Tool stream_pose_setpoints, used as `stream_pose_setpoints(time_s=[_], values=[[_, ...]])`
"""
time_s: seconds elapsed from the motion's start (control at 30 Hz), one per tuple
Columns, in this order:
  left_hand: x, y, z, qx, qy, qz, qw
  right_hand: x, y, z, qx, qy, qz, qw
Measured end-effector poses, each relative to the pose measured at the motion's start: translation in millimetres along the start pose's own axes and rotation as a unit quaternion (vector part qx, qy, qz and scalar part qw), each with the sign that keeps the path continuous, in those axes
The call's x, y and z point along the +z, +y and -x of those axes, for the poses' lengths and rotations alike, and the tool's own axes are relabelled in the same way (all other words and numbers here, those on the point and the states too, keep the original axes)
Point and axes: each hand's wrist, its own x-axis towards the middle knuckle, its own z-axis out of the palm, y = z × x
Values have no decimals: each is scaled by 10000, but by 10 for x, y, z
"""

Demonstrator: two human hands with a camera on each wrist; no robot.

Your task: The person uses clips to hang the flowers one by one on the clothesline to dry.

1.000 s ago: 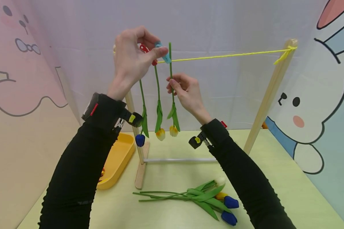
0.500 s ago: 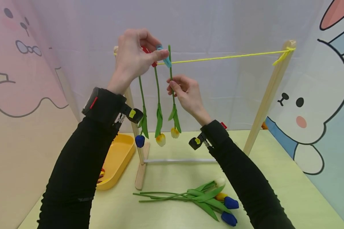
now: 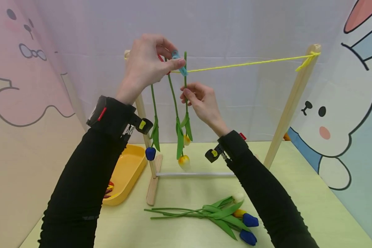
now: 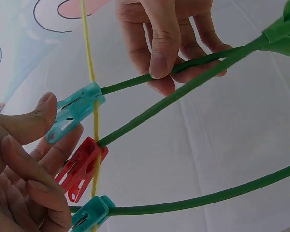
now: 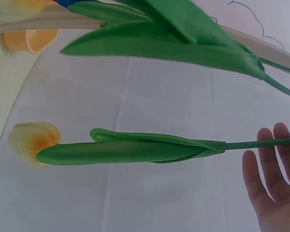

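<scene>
My left hand [image 3: 147,67] pinches a light blue clothespin [image 4: 76,110] between thumb and fingers at the yellow string [image 3: 251,63]. The clothespin sits over the string and the stem end of an upside-down yellow-white tulip [image 5: 35,142]. Below it, my right hand [image 3: 201,101] holds that tulip's stem between thumb and fingers. Beside it, a red clothespin [image 4: 82,169] fixes a second yellow-white tulip [image 3: 184,161] to the string. A teal clothespin [image 4: 93,212] grips the stem of a hanging blue tulip [image 3: 150,153], farther left; my left hand hides its top in the head view.
Two wooden posts [image 3: 292,106] carry the string, joined low down by a pale rod [image 3: 195,174]. Several loose tulips [image 3: 217,215] lie on the table in front. At the left, a yellow tray [image 3: 128,175] contains small colored pieces, partly behind my left sleeve.
The second yellow-white tulip has swung right, its bloom now lower and in front of the held one. My left hand has come slightly down with the light blue clothespin. My right hand barely moves.
</scene>
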Motion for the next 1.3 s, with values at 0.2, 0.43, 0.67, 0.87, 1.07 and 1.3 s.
stream_pose_setpoints(time_s=[0.2, 0.43, 0.67, 0.87, 1.07, 1.3], values=[[-1, 9, 104, 505, 387, -44, 9980, -50, -38, 102, 32, -32, 217, 9998], [38, -54, 536, 1503, 1383, 381, 9782, -170, -89, 417, -117, -153, 303, 9994], [285, -339, 1077, 1363, 914, 349, 9858, -321, -78, 839, 4, -586, 445, 9973], [520, -641, 1454, 879, 342, 122, 9955, -414, -46, 1235, 84, -808, 607, 9949], [607, -1108, 1710, 85, -60, 10, 9999, -515, 1, 1590, 230, -700, 880, 9934], [578, -1579, 1982, -789, -479, -452, 9947, -717, 88, 1926, 359, -717, 1401, 9869]])
